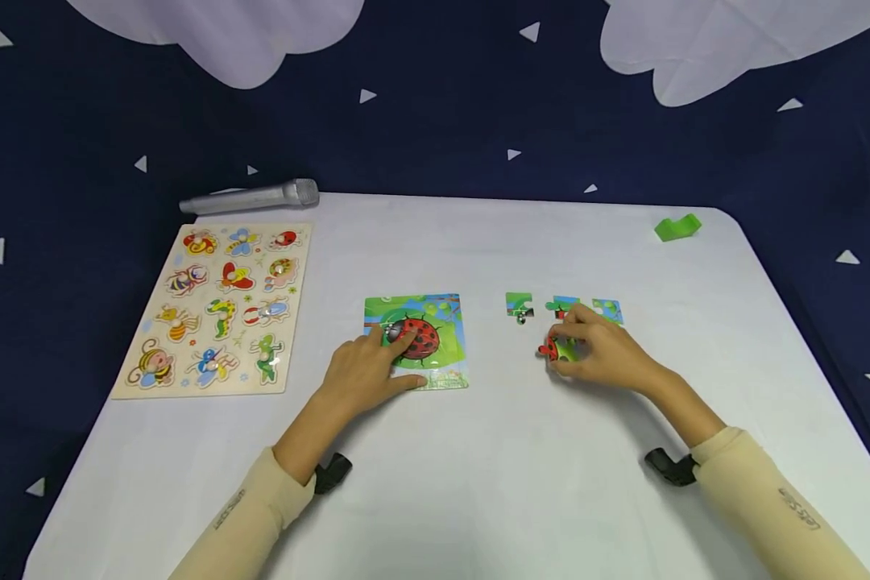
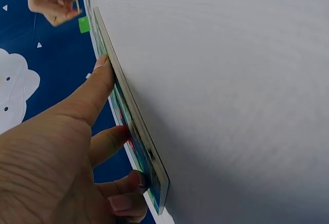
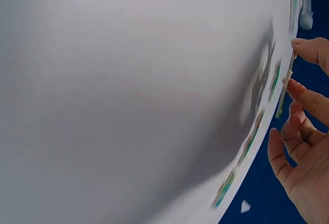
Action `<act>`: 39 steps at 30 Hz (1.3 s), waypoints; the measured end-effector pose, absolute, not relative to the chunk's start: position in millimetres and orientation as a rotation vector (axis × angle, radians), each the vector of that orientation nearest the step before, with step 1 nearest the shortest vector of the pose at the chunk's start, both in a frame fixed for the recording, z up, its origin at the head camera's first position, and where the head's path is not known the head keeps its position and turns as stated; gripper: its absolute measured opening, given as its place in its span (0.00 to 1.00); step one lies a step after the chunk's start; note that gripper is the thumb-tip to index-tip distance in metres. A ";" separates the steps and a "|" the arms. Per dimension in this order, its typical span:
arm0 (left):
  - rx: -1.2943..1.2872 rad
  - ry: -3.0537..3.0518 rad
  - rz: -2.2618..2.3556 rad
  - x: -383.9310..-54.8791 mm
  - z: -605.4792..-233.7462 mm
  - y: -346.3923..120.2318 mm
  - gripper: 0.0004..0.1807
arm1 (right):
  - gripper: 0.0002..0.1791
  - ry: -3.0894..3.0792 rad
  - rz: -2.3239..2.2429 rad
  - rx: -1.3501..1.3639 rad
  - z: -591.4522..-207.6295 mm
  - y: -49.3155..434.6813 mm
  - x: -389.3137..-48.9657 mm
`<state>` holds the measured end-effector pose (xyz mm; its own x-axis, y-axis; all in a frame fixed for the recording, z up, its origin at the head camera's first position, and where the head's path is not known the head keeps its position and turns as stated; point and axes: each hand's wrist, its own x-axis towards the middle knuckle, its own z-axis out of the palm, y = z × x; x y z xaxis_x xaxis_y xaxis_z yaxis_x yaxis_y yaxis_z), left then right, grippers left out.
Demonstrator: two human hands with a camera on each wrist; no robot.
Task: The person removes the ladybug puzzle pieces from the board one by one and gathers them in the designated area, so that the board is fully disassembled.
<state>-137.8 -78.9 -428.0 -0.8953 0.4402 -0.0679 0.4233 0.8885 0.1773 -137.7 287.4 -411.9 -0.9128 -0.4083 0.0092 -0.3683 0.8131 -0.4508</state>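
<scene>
A square ladybug puzzle board [image 1: 445, 374] lies flat on the white table. My left hand [image 1: 362, 369] rests on its left part, fingertips on the picture and thumb at the near edge; the left wrist view shows the thumb [image 2: 95, 88] along the board's side. To the right, my right hand [image 1: 598, 350] pinches a red and green jigsaw piece [image 1: 551, 350] between thumb and fingers. In the right wrist view this piece [image 3: 283, 96] is held above the tabletop. Beyond it lie three loose jigsaw pieces in a row: a left one [image 1: 519, 303], a middle one [image 1: 567, 302] and a right one [image 1: 611, 309].
A wooden insect peg puzzle [image 1: 242, 310] lies at the table's left, with a silver microphone [image 1: 254, 197] behind it at the far edge. A green curved block [image 1: 677, 229] sits at the back right. The white table [image 1: 478, 483] ends before a dark blue backdrop.
</scene>
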 end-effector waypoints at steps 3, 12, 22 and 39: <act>0.666 2.953 0.254 -137.4 -427.4 -82.4 0.44 | 0.22 2.927 -0.670 -0.613 -410.6 302.8 -134.5; 0.633 2.941 0.260 -135.7 -426.0 -89.8 0.44 | 0.23 2.989 -0.538 -0.582 -408.4 338.3 -128.6; 0.679 2.975 0.256 -136.3 -427.2 -89.8 0.45 | 0.26 3.010 -0.490 -0.540 -414.9 357.1 -128.7; 0.642 2.980 0.306 -135.2 -426.8 -97.3 0.46 | 0.34 2.940 -0.613 -0.765 -409.5 279.4 -151.2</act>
<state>-135.2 -97.3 -426.8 -0.9094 0.4145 -0.0339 0.3990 0.8925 0.2101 -151.2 279.4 -409.5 -0.8773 -0.4766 0.0569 -0.4596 0.8000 -0.3857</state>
